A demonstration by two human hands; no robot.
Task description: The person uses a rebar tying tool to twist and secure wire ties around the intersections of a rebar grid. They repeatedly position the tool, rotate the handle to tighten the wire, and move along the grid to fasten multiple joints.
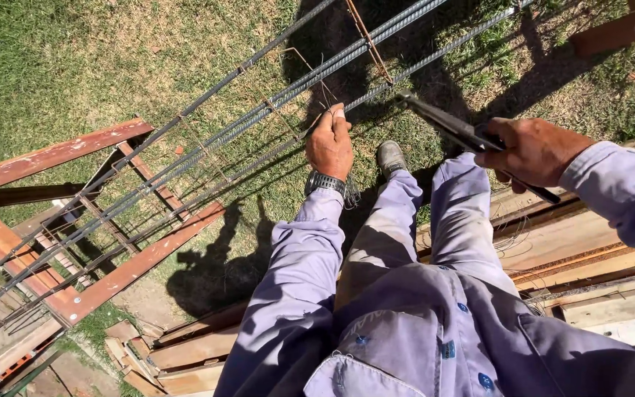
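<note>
rebar cage (207, 140), long grey ribbed bars tied with thin rusty stirrups, laid across a rust-red steel trestle (97, 279) over grass (53, 51), long axis running from lower left up to upper right, straight ahead of and just beyond the knees. left hand (330, 143) nearer, clenched on the closest bar at a stirrup crossing, thin tie wire (317, 88) pinched at the fingertips, black watch (325, 182) on the wrist. right hand (531, 151) well apart to the right, gripping dark long-handled pincers (457, 131), nose aimed left toward the same crossing, short of touching.
</note>
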